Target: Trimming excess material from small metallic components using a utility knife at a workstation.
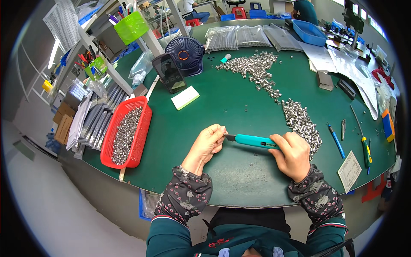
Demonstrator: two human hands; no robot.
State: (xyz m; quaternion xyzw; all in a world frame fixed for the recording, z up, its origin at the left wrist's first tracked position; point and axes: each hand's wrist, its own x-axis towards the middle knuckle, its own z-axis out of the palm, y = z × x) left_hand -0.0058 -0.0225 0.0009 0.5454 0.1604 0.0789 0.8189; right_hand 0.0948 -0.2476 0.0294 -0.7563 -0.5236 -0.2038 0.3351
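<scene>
My right hand [291,155] is wrapped round the teal handle of a utility knife [254,141], held level above the table. Its dark blade points left and meets the fingertips of my left hand [205,145]. That hand is closed in a pinch on a small metal part, mostly hidden by the thumb and forefinger. Just beyond my right hand lies a pile of short silvery metal sleeves [299,122]. A second, looser pile of the same parts [257,68] spreads farther back. Tiny dark shavings are scattered on the green table [235,184] below the knife.
At left stands a red basket [147,124] full of metal parts. Behind it are a phone [169,73], a sticky-note pad [185,97] and a fan [185,55]. On the right lie a blue pen [336,140], a screwdriver [366,152] and a paper tag [349,172].
</scene>
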